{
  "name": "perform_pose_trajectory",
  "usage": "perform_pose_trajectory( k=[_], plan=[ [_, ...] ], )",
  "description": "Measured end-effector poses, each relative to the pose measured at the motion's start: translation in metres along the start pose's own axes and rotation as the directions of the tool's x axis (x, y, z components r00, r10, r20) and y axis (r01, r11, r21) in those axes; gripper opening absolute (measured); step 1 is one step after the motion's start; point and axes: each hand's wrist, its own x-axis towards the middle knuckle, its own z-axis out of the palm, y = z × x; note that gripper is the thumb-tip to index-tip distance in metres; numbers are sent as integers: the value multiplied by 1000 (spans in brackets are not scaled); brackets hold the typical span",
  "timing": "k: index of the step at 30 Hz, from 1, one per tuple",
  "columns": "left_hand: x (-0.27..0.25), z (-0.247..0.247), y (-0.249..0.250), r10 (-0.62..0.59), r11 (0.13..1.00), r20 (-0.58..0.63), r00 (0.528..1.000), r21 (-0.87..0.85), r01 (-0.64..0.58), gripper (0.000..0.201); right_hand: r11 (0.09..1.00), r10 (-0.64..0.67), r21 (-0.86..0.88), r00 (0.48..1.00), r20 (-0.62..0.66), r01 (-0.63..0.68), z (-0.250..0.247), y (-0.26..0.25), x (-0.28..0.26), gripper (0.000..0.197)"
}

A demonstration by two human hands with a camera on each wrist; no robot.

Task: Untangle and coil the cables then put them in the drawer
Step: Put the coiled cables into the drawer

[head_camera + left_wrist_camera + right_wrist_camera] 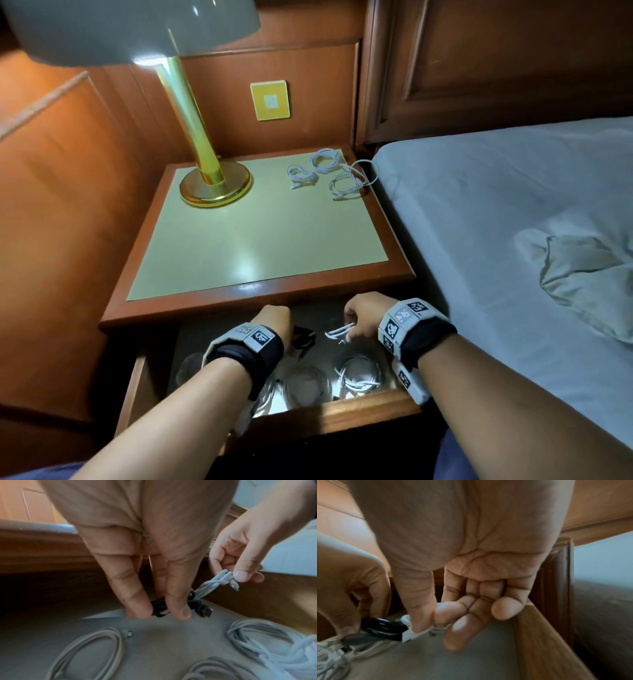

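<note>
Low in the frame, over the open drawer (359, 409), the left hand (272, 317) pinches a black cable (159, 607) and the right hand (363, 317) a white cable (214, 582), seemingly entangled. Both look light and limp; best held near the plugs.

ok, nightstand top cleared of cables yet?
No, three white cable coils lie on the nightstand top, near its back right corner beside the bed.

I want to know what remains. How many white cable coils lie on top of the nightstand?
3: one nearest the lamp, one behind it by the wall, one at the right edge near the bed, partly loose. None seems hidden.
</note>
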Motion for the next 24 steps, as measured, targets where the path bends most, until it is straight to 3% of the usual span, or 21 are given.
perform_pose_trajectory(
  k=[5,10,12,15,18,20,22,24],
  plan=[
    [9,2,1,29,998,27,999,53,-30,22,1000,21,-13,1000,-6,-21,-3,-1,3,31],
    [-4,2,2,86,989,104,991,107,-97,29,999,40,-5,996,79,-39,0,0,-2,36],
    [-14,-9,2,119,990,65,991,62,-123,25,999,1,48,998,58,-4,-5,-2,-6,32],
    [-26,-37,-3,162,971,-152,975,-151,-185,22,977,-77,192,992,-97,95,-27,-7,-17,18],
    [-22,-65,-15,101,910,-433,896,-323,-259,20,940,6,312,912,-410,134,-50,-8,-27,16],
    [-6,-80,-24,60,937,-417,907,-290,-195,19,931,121,355,842,-525,87,-61,0,-20,12],
    [14,-91,-28,49,976,-304,951,-189,-111,23,967,167,246,882,-441,-61,-71,1,-8,16],
    [26,-103,-24,43,988,-280,959,-131,-83,20,976,199,144,931,-308,-161,-81,4,9,15]
  ],
)
